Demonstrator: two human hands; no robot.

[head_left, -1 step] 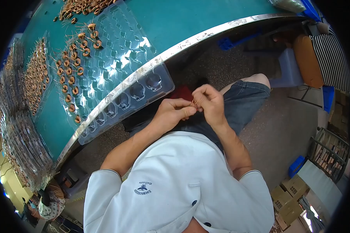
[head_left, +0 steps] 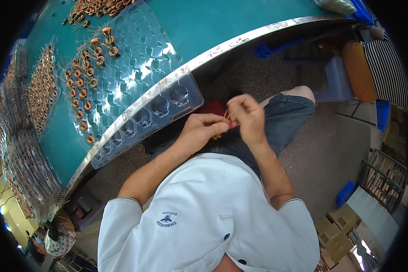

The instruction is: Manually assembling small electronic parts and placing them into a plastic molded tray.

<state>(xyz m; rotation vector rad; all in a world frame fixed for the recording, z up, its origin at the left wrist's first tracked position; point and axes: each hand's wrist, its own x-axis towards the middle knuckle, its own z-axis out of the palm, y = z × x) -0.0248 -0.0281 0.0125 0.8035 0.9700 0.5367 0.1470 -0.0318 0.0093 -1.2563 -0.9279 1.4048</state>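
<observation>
Above my lap, my left hand (head_left: 201, 130) is closed, thumb against forefinger, on a small copper-wire coil (head_left: 225, 119). Most of the coil is hidden by the fingertips; its thin wire ends stick up from them. My right hand (head_left: 248, 117) is just to the right of these wires, its fingers curled in and slightly blurred. Whether a wire end lies between those fingers is hard to make out. Similar ring coils (head_left: 90, 71) stand in rows in a clear plastic tray (head_left: 143, 50) on the green table (head_left: 208, 25).
A loose heap of coils (head_left: 97, 8) lies at the far left of the table. Stacked filled trays (head_left: 25, 158) line its left side. Under the metal table edge (head_left: 177, 74), a translucent tray (head_left: 161, 108) juts toward my lap. A stool (head_left: 335, 79) stands at right.
My right hand has moved slightly up and to the right, away from my left fingertips, and the wire ends now show between the hands. My left hand stays in place.
</observation>
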